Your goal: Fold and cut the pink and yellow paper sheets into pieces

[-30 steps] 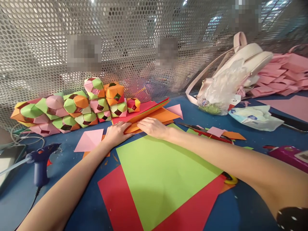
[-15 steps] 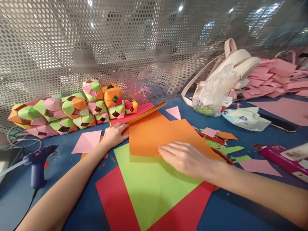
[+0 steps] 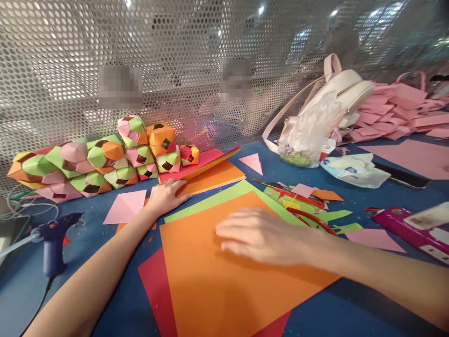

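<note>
An orange sheet point(image 3: 206, 290) lies over a green sheet point(image 3: 196, 204) and a red sheet point(image 3: 156, 285) in the middle of the table. My right hand point(image 3: 249, 234), blurred by motion, is over the orange sheet with its fingers stretched out. Farther back, my left hand point(image 3: 168, 196) rests at the near left edge of a stack of coloured paper point(image 3: 217, 175), its thumb apart from the fingers. The upper sheets of that stack are lifted or folded back, some of them behind my left fingers.
Folded paper balls point(image 3: 105, 154) stand in a row at the back left. A blue glue gun point(image 3: 54, 243) is at left. Red-handled scissors point(image 3: 298, 194), paper scraps, a pale backpack point(image 3: 336, 93) and a magenta object point(image 3: 396, 222) lie to the right.
The orange sheet has come away from the stack and moved nearer, now covering most of the green sheet. My right hand has moved slightly left. The scissors are more exposed.
</note>
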Motion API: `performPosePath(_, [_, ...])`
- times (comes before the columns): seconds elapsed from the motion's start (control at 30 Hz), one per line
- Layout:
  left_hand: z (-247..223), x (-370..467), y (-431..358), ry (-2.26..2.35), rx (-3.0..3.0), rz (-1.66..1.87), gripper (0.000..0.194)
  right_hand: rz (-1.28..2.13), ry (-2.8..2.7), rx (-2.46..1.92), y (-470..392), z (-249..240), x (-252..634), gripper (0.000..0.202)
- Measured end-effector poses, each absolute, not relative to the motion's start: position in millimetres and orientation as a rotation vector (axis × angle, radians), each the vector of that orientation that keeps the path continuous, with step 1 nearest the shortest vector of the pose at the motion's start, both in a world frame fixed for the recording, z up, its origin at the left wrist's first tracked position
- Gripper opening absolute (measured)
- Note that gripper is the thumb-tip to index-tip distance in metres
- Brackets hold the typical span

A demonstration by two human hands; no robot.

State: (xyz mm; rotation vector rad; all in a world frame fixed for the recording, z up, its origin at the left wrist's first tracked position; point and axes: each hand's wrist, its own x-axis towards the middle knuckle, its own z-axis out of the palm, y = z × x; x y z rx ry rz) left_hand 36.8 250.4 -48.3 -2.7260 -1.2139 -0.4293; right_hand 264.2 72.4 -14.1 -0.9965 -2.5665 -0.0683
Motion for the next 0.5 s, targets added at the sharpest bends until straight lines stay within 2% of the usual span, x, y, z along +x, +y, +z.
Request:
performPosePath(0.1, [-50,36,251,-1.209,-2.729,-0.442,0.052,-0.175,-2.49,-1.202,123,-22,276,0.026])
performPosePath(0.23, [-50,36,251,-1.22,-2.733,-0.433,0.052,-0.26,-2.476,-1.596,166,-36,284,0.026])
performPosePath(0.5, [-49,38,251,-1.22,-2.741,-0.405,0.049,-0.306,-2.465,-1.748,171,-44,276,0.022])
